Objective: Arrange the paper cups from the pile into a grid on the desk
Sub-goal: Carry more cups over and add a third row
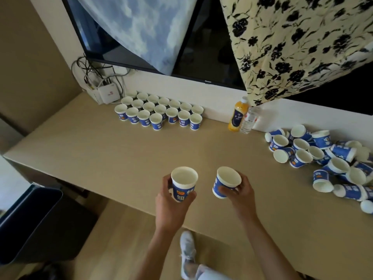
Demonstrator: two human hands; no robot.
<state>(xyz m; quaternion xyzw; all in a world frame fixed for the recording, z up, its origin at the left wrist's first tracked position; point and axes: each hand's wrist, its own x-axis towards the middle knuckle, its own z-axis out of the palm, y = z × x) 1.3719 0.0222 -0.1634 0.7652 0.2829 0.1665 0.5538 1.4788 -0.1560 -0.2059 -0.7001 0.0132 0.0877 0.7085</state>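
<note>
My left hand (pixel 171 207) grips an upright blue-and-white paper cup (pixel 184 183) above the desk's front edge. My right hand (pixel 240 194) grips a second cup (pixel 226 181), tilted a little to the left. Both cups are empty, mouths up. A grid of several upright cups (pixel 159 111) stands in rows at the back of the desk (pixel 113 150), against the wall. The pile of loose cups (pixel 323 158) lies at the right, many on their sides.
An orange juice bottle (pixel 237 115) and a clear water bottle (pixel 249 120) stand by the wall between grid and pile. A white router (pixel 107 93) with cables sits at the back left. A dark bin (pixel 30 223) stands on the floor at left. Cloths hang over a screen (pixel 201 47).
</note>
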